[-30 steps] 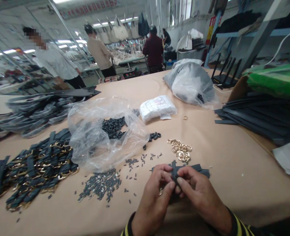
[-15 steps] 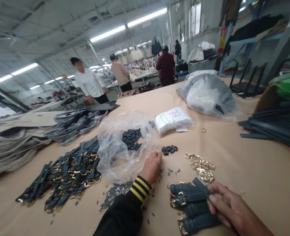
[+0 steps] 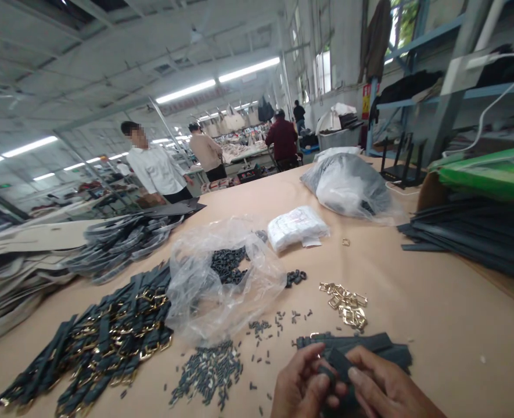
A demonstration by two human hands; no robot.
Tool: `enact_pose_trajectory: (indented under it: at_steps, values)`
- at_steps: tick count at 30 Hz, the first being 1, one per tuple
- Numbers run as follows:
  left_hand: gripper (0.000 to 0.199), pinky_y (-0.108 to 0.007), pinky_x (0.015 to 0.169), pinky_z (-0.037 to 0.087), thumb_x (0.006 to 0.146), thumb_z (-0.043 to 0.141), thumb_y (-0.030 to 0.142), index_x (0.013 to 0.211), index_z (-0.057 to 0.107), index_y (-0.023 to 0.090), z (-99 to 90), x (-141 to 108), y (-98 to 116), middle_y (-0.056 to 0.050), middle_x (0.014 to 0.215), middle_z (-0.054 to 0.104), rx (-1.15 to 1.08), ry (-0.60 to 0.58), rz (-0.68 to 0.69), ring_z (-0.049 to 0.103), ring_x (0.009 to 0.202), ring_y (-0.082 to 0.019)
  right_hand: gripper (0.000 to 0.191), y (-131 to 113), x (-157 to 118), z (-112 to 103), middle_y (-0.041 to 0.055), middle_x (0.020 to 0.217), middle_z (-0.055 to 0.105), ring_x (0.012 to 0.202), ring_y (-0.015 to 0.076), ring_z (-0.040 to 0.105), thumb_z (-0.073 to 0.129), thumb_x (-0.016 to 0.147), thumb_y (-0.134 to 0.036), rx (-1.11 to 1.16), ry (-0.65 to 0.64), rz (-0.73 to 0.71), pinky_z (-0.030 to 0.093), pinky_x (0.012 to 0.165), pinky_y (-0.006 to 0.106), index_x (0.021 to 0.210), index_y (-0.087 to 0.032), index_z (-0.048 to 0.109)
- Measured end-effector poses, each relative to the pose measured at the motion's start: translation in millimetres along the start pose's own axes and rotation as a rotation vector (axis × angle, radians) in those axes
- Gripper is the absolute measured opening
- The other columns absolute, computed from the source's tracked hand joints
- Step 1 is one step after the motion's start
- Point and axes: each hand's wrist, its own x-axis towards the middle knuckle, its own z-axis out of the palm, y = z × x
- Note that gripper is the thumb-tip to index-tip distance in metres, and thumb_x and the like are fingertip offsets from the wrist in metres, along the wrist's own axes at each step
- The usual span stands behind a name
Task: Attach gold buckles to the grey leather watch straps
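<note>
My right hand (image 3: 383, 386) pinches a dark leather strap (image 3: 338, 361) near its end, low in the picture. Facing it, my left hand (image 3: 300, 380) has its fingers curled around a small dark loop (image 3: 325, 371) at the strap's tip; the fingers partly hide it. Just behind both hands lie more dark buckle straps (image 3: 383, 346). Beyond them is a heap of gold rectangular buckles (image 3: 348, 305). Small black loops (image 3: 295, 278) sit beside an open clear plastic bag (image 3: 257, 290), which holds many more. Small dark metal pieces (image 3: 208, 371) are scattered to the left.
Finished-looking straps with gold buckles (image 3: 121, 331) are piled at left, near stacked beige and dark pieces (image 3: 17, 261). A white packet (image 3: 298, 226) and a stuffed plastic bag (image 3: 348, 186) stand farther back. Dark strips (image 3: 474, 232) lie at right. Several people are in the background.
My left hand has moved from beside the black loops to the right, meeting my right hand at the strap. The right hand's strap now sits lower, and the view has turned slightly right.
</note>
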Motion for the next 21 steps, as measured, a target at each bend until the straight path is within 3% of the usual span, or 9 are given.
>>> enact_pose_trajectory:
  at_steps: [5, 12, 18, 21]
  values:
    - [0.028, -0.020, 0.061, 0.046, 0.070, 0.068, 0.028, 0.093, 0.060, 0.014, 11.3, -21.1, -10.5, -0.004, 0.072, 0.065, -0.072, 0.073, -0.076, 0.059, 0.063, -0.011, 0.029, -6.0, -20.5, 10.5, -0.0027, 0.061, 0.049, 0.054, 0.0088, 0.045, 0.039, 0.088, -0.041, -0.128, 0.049, -0.046, 0.036, 0.054, 0.021, 0.085, -0.015, 0.051]
    - [0.020, -0.019, 0.060, 0.044, 0.073, 0.064, 0.023, 0.090, 0.065, 0.013, 15.3, -31.4, -14.0, -0.005, 0.075, 0.065, -0.150, 0.077, -0.093, 0.055, 0.060, -0.008, 0.021, -4.7, -40.3, 1.0, -0.0048, 0.055, 0.048, 0.054, 0.0088, 0.047, 0.036, 0.091, -0.030, -0.264, 0.089, -0.051, 0.036, 0.058, 0.021, 0.082, -0.016, 0.049]
    - [0.017, -0.016, 0.050, 0.040, 0.074, 0.062, 0.023, 0.086, 0.066, 0.013, 18.4, -33.4, -12.1, 0.001, 0.056, 0.057, -0.003, 0.086, -0.026, 0.049, 0.050, -0.006, 0.022, -6.2, -46.0, 4.8, -0.0037, 0.056, 0.048, 0.052, 0.0099, 0.047, 0.035, 0.091, -0.026, -0.420, 0.069, -0.063, 0.036, 0.055, 0.021, 0.080, -0.017, 0.051]
    - [0.019, -0.018, 0.051, 0.042, 0.077, 0.057, 0.024, 0.089, 0.067, 0.013, 20.9, -35.5, -9.5, -0.001, 0.063, 0.062, 0.106, 0.064, -0.012, 0.049, 0.050, -0.007, 0.021, -8.1, -46.4, 4.2, -0.0002, 0.062, 0.054, 0.057, 0.0120, 0.051, 0.036, 0.090, -0.023, -0.536, 0.068, -0.095, 0.037, 0.059, 0.023, 0.082, -0.017, 0.054]
